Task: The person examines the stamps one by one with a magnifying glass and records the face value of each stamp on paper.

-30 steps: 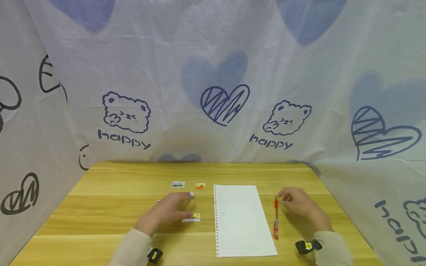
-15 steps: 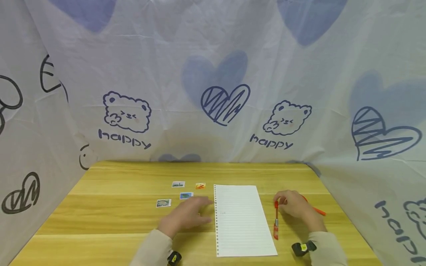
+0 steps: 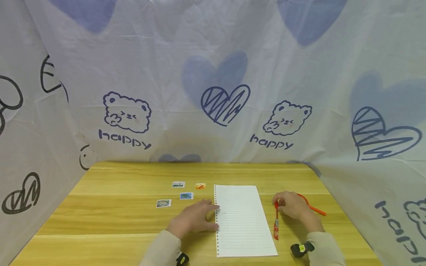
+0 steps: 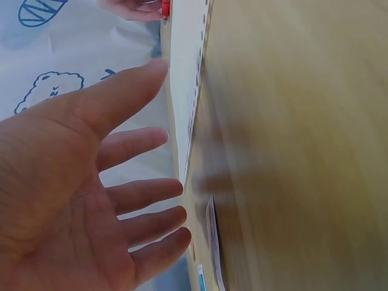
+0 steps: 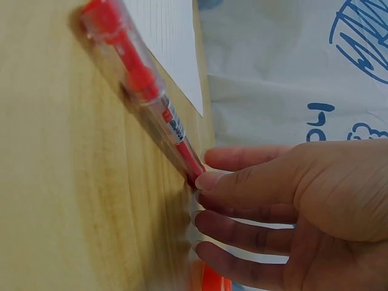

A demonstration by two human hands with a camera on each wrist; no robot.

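Note:
My right hand pinches the upper end of a red pen between thumb and forefinger. The pen has a clear cap with a red clip, towards me. My left hand is spread, its thumb and forefinger over the punched left edge of a lined paper sheet. Whether those fingertips touch the paper, I cannot tell. In the left wrist view this hand has extended fingers with nothing in them. Faint writing marks the sheet near its left side.
Small picture stamps lie left of the paper: a green one, a blue one, a grey-green one and an orange one. A curved orange-red thing lies behind my right hand. A printed cloth hangs behind the table.
My left hand has moved right, from over the stamps to the paper's edge. The yellow stamp seen earlier is now out of sight. My right hand has come down onto the pen's end.

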